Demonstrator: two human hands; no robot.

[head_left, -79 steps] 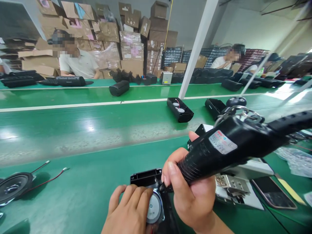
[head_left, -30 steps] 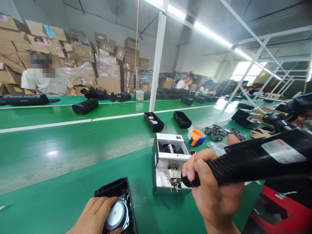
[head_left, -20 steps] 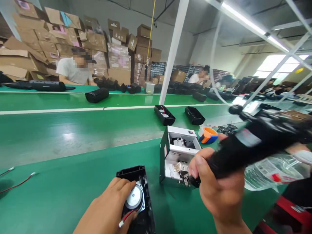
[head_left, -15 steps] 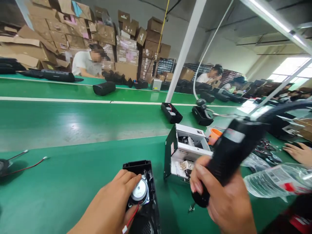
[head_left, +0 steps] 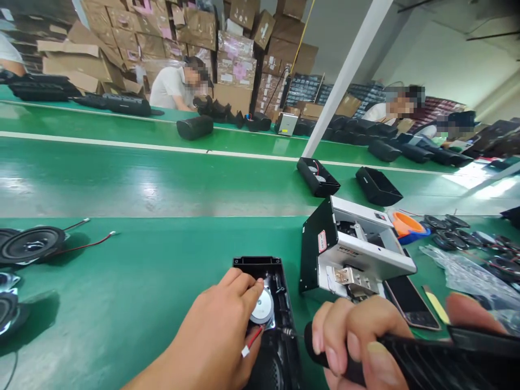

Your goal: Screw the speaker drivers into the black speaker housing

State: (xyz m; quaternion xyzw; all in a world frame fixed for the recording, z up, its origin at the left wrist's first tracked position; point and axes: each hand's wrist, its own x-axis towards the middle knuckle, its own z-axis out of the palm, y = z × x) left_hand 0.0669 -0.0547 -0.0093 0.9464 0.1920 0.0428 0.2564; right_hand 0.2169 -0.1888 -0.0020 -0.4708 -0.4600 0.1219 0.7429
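Observation:
My left hand [head_left: 215,325] is closed around a round silver-backed speaker [head_left: 263,307] seated in a black plastic speaker housing [head_left: 289,303]. A short red wire [head_left: 254,337] with a white plug comes from the speaker by my thumb. The lower part of the housing runs out of the frame. My right hand [head_left: 361,336] grips a black electric screwdriver [head_left: 439,352], which lies nearly level. Its bit [head_left: 289,332] points left over the housing's right edge, close to the speaker's frame; I cannot tell whether it touches a screw.
A screw feeder machine [head_left: 357,233] stands right of the housing, with a phone [head_left: 412,303] and an orange bowl [head_left: 406,225] beside it. Loose speakers [head_left: 34,244] lie at the left. Two black housings [head_left: 319,176] rest beyond, near a white post [head_left: 349,76]. Co-workers sit across the bench.
My right hand has lowered the screwdriver from upright to nearly level, bringing its bit over the housing. The view has turned, and my left hand stays on the speaker.

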